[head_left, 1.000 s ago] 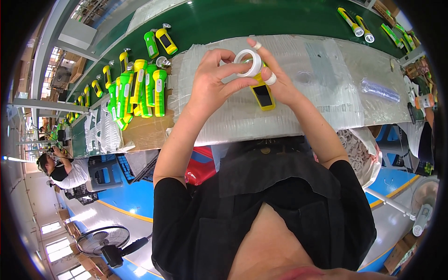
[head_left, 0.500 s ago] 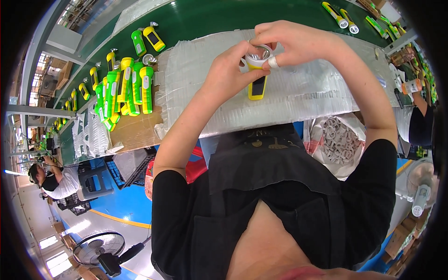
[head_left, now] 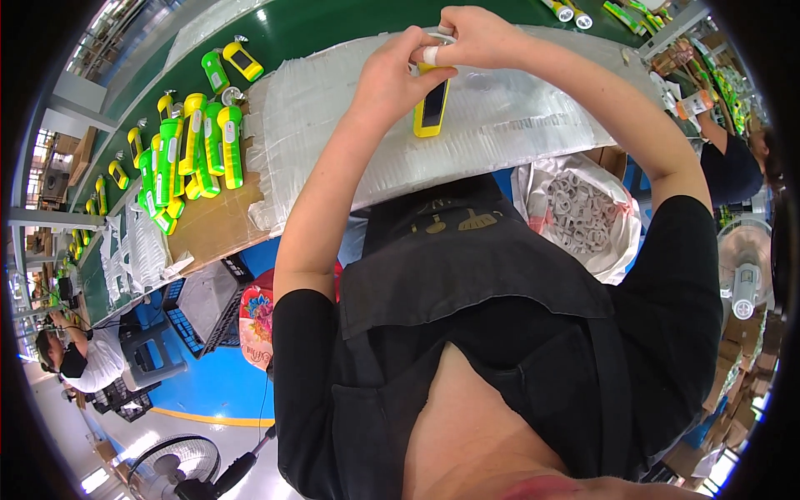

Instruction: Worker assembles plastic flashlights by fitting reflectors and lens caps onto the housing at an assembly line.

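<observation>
A yellow flashlight (head_left: 432,110) with a black panel on its body is held above the plastic-covered work surface, its head end pointing away from me. My left hand (head_left: 392,77) is closed round the head end, thumb along the side of the body. The fingers of my right hand (head_left: 482,38) pinch the white ring (head_left: 444,37) at the head; one finger wears a white wrap. My fingers mostly hide the head and the ring.
Several green and yellow flashlights (head_left: 193,150) lie piled on cardboard to the left. A white sack (head_left: 583,217) of pale plastic rings stands below the bench edge. More flashlights (head_left: 571,13) lie on the green belt (head_left: 333,25). Co-workers sit far left and right.
The whole view has shifted, so hands, flashlight and bench appear higher and further left. My fingers have closed over the flashlight's head, covering the clear reflector that showed before.
</observation>
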A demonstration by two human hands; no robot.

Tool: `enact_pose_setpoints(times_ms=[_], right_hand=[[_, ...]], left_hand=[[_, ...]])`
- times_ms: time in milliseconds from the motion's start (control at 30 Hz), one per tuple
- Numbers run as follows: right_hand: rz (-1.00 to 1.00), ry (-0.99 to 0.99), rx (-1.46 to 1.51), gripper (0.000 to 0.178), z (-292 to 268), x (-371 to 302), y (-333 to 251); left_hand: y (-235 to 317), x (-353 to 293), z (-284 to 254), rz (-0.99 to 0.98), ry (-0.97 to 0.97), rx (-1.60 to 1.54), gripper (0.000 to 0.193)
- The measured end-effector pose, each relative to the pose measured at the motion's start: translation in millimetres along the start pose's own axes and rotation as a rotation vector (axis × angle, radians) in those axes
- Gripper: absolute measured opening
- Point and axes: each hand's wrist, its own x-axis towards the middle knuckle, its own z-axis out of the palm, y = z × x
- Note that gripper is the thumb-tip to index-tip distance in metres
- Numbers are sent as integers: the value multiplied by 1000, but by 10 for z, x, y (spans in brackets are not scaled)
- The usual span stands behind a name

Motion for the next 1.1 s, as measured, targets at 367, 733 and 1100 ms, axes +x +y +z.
enact_pose_setpoints(times_ms=[367, 733, 1100], right_hand=[[265, -217, -83, 66, -159, 45, -98], [69, 39, -105, 68, -93, -13, 3], [201, -319, -235, 57, -386, -73, -314]], left_hand=[[101, 38, 41, -55, -25, 64, 39], [197, 57, 82, -47, -16, 84, 37], [167, -31, 7, -57, -22, -33, 38]])
